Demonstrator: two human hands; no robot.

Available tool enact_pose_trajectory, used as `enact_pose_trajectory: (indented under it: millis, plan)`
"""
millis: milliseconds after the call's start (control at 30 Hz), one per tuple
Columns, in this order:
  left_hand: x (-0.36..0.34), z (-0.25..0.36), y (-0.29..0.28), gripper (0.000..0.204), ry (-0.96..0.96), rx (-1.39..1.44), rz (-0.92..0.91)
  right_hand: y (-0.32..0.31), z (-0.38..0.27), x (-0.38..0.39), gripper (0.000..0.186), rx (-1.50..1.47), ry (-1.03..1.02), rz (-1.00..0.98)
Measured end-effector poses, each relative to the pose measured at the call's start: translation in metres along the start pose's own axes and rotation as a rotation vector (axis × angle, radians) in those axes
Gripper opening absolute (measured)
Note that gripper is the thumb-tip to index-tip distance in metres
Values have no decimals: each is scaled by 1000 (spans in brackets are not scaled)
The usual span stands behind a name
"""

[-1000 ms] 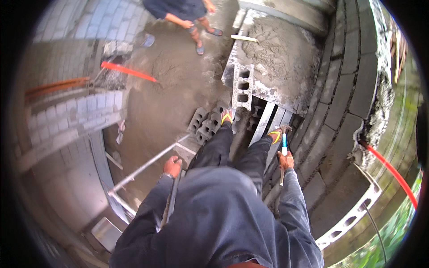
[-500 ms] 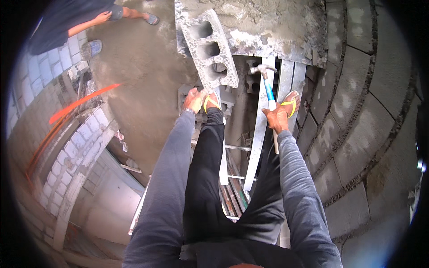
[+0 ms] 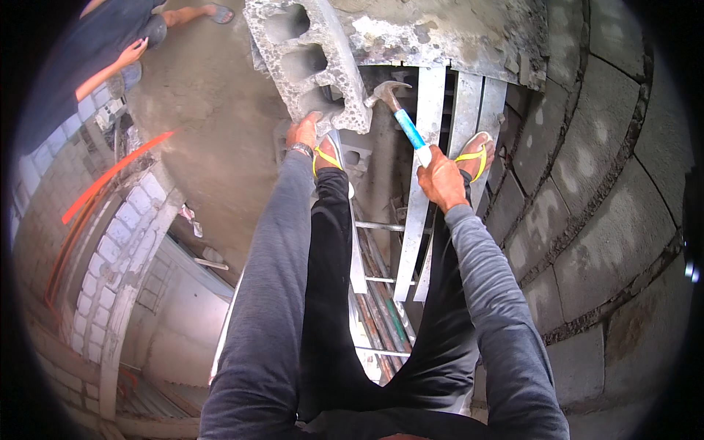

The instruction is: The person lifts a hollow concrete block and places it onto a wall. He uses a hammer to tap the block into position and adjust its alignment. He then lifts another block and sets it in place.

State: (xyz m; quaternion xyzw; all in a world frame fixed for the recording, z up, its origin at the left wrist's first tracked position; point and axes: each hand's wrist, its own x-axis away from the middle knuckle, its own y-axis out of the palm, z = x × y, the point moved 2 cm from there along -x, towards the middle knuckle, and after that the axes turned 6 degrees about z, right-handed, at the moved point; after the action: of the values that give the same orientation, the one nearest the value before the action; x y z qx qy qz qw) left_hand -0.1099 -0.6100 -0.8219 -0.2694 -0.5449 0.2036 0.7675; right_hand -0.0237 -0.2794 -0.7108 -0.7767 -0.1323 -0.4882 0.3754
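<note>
A grey hollow concrete block (image 3: 337, 70) with three holes is tilted up in front of me. My left hand (image 3: 302, 134) grips its near end, fingers curled at the nearest hole. In my right hand (image 3: 442, 179) is a claw hammer (image 3: 409, 129) with a blue and white handle, fist closed round the grip. The hammer's head lies right beside the block's right edge; whether they touch I cannot tell. Below the block, another hollow block (image 3: 357, 157) is partly hidden behind my left foot.
I stand in yellow-strapped flip-flops on narrow metal planks (image 3: 430, 110) over a gap with pipes (image 3: 381, 312). A block wall (image 3: 579, 183) rises at right. A mortar-covered slab (image 3: 440, 37) lies ahead. At upper left is another person (image 3: 95, 59); an orange strip (image 3: 121, 172) hangs below.
The block has shifted left and looks larger, lifted by my left hand. The hammer has swung left, its head now at the block's edge. The view has shifted slightly.
</note>
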Motion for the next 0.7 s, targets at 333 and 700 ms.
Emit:
enact_pose_trajectory:
  millis: [333, 700]
  plan:
    - [22, 18, 16, 48, -206, 178, -56, 35, 15, -10, 19, -1078, 503, 456]
    - [20, 14, 15, 48, -192, 195, -41, 21, 1, 4, 41, -115, 104, -25]
